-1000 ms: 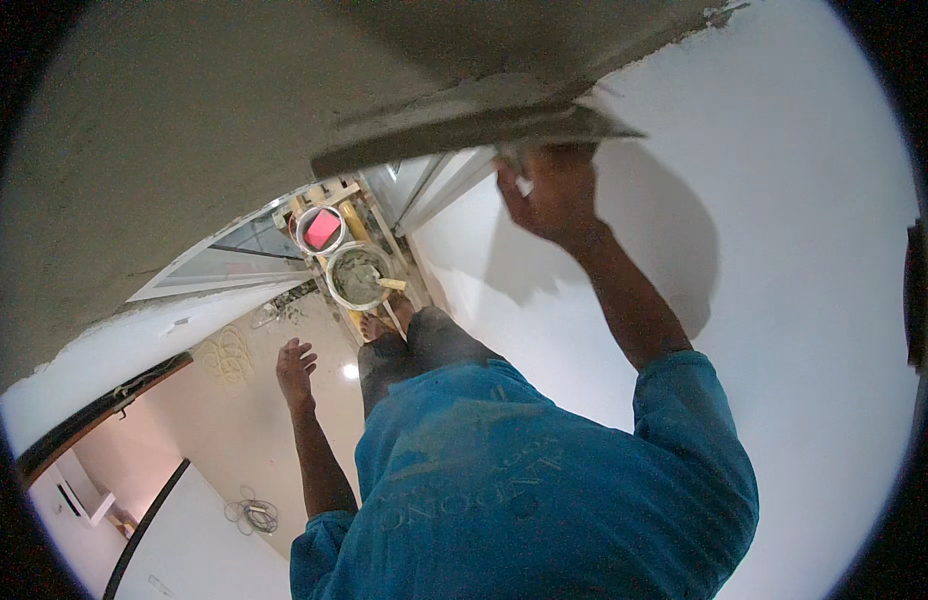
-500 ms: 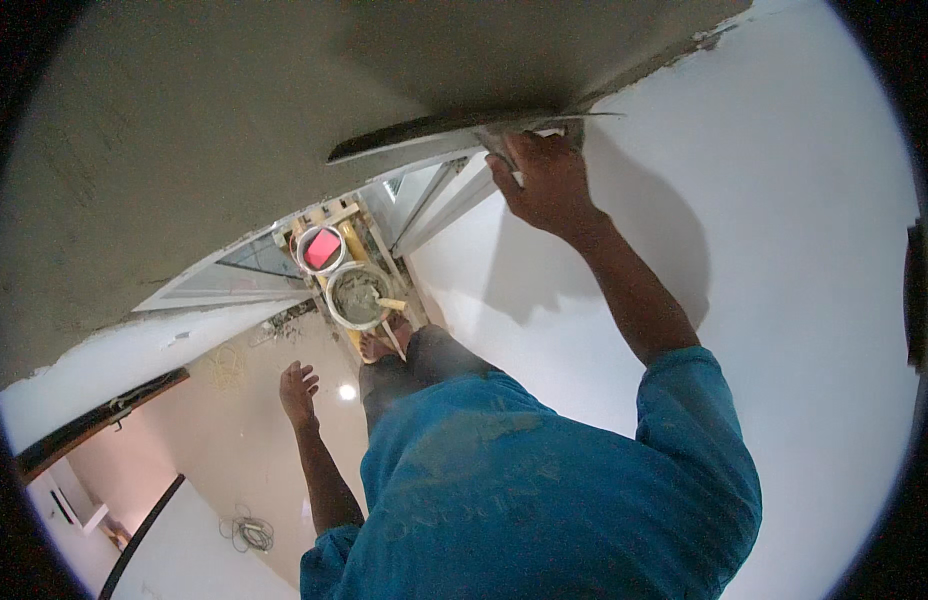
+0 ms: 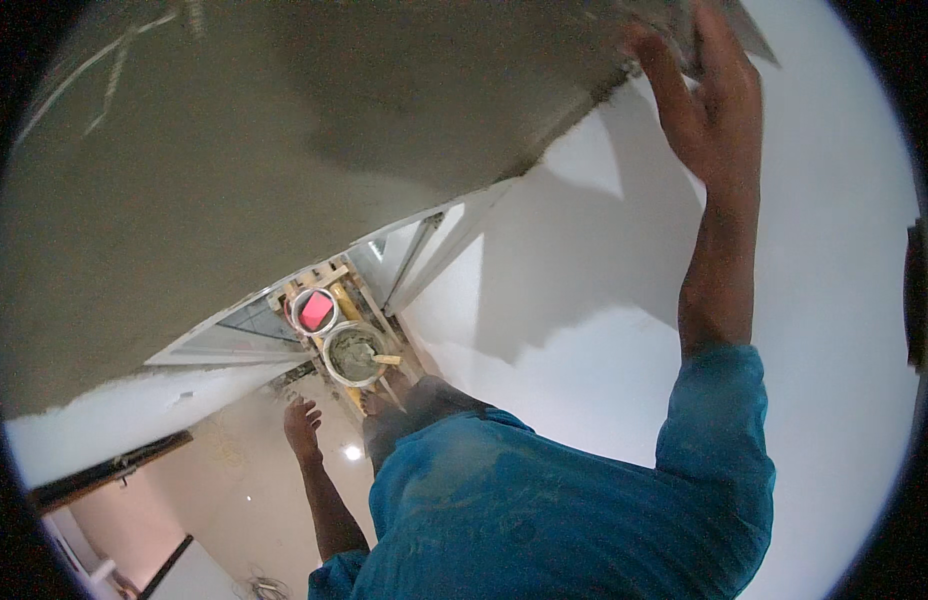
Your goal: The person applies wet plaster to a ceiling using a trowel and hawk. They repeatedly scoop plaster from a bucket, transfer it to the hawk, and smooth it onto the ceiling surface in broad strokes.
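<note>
My right hand [image 3: 715,128] is raised at the top right, fingers gripping a flat metal trowel [image 3: 748,36] against the grey plastered surface [image 3: 214,160], close to where it meets the white wall [image 3: 824,280]. The trowel is partly hidden by my fingers and blurred. My left hand [image 3: 302,426] hangs low at my left side, empty, with loosely curled fingers apart. Below, near my feet, stand a bucket of grey mortar [image 3: 346,352] with a wooden-handled tool [image 3: 387,359] in it and a smaller pail [image 3: 297,304] holding a pink sponge [image 3: 317,311].
A narrow timber platform [image 3: 338,274] carries my feet and the buckets high over a pale floor [image 3: 224,500] with a coiled cable [image 3: 267,585]. White window or door frames [image 3: 414,262] are beyond the platform, and a dark door-top edge [image 3: 109,468] is at lower left.
My right hand has swept up and to the right with the trowel along the plastered surface. My left hand has dropped slightly lower in the picture, still empty.
</note>
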